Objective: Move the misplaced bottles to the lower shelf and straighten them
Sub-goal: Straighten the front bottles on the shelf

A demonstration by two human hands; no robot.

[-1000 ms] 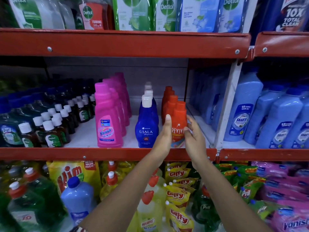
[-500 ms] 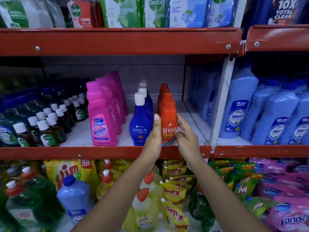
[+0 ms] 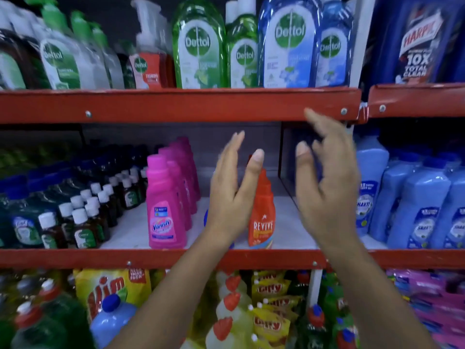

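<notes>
An orange Revive bottle [image 3: 263, 217] stands upright at the front of the middle shelf [image 3: 161, 258]. My left hand [image 3: 232, 195] is raised in front of it, fingers spread, holding nothing and hiding the blue Ujala bottles behind it. My right hand [image 3: 327, 177] is lifted to the right of the orange bottle, open, with its fingertips near the red lip of the upper shelf [image 3: 176, 107]. Neither hand touches a bottle. A row of pink Vanish bottles [image 3: 166, 207] stands to the left.
Green and blue Dettol bottles [image 3: 198, 46] line the upper shelf. Small dark white-capped bottles [image 3: 83, 222] fill the middle shelf's left. Pale blue Shakti bottles [image 3: 422, 210] stand in the right bay past a white upright [image 3: 357, 46]. Below are Vim pouches [image 3: 108, 290] and Harpic bottles.
Both hands have let go of the orange Revive bottle and risen, open. The view has tilted up, showing more of the upper shelf.
</notes>
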